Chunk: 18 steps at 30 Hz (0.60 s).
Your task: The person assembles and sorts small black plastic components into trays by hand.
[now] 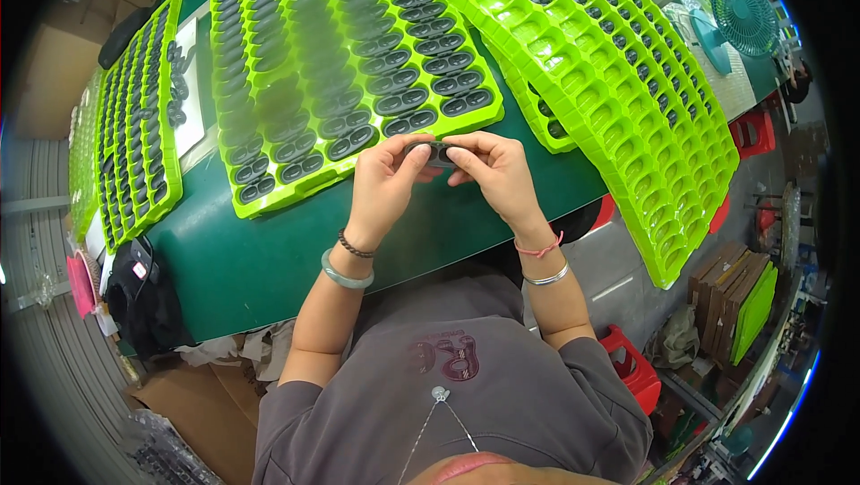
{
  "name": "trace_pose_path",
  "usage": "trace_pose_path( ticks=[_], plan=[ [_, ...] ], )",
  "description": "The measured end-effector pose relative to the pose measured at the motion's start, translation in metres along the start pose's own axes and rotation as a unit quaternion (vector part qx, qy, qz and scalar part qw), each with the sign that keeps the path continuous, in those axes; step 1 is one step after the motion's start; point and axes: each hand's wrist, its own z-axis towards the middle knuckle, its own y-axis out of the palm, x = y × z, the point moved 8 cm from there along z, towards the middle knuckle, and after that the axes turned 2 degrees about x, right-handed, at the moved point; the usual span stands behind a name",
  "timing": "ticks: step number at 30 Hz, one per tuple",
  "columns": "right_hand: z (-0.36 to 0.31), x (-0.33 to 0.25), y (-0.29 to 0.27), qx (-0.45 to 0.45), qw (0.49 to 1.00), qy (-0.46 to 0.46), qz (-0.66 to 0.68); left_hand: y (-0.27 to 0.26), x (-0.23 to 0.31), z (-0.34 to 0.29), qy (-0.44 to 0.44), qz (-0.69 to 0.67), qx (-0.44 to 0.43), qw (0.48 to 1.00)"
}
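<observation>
Both my hands come together over the near edge of the middle tray, holding a small dark oval plastic piece (439,154) with rounded ends. My left hand (387,179) pinches its left end between thumb and fingers. At the other end, the thumb and fingers of my right hand (495,176) close on it. Fingertips cover much of the piece. Just beyond lies a bright green moulded tray (291,191), filled with rows of similar dark oval pieces, each with two hollows.
To the right, another green tray (661,257) overhangs the green table (269,261), its near pockets bare. A further filled tray (172,154) lies left. A black bag-like bundle (148,301) hangs at the table's left edge. Beyond stands a teal fan (745,15); red stools (632,369) are right.
</observation>
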Motion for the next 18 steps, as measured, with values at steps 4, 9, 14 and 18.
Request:
trace_pose_path(
  ticks=[4, 9, 14, 18],
  plan=[
    [0.001, 0.015, -0.001, -0.03, 0.98, 0.097, 0.171, 0.008, -0.006, -0.001, -0.121, -0.146, -0.086, 0.978],
    [0.003, 0.02, -0.002, -0.026, 0.971, 0.108, 0.213, 0.004, -0.007, 0.002, -0.111, -0.14, -0.067, 0.982],
    [0.004, 0.022, -0.004, -0.02, 0.976, 0.1, 0.193, 0.004, -0.006, 0.004, -0.1, -0.126, -0.066, 0.985],
    [0.007, 0.017, 0.002, -0.025, 0.977, 0.081, 0.195, -0.002, -0.007, 0.004, -0.066, -0.078, -0.044, 0.994]
  ],
)
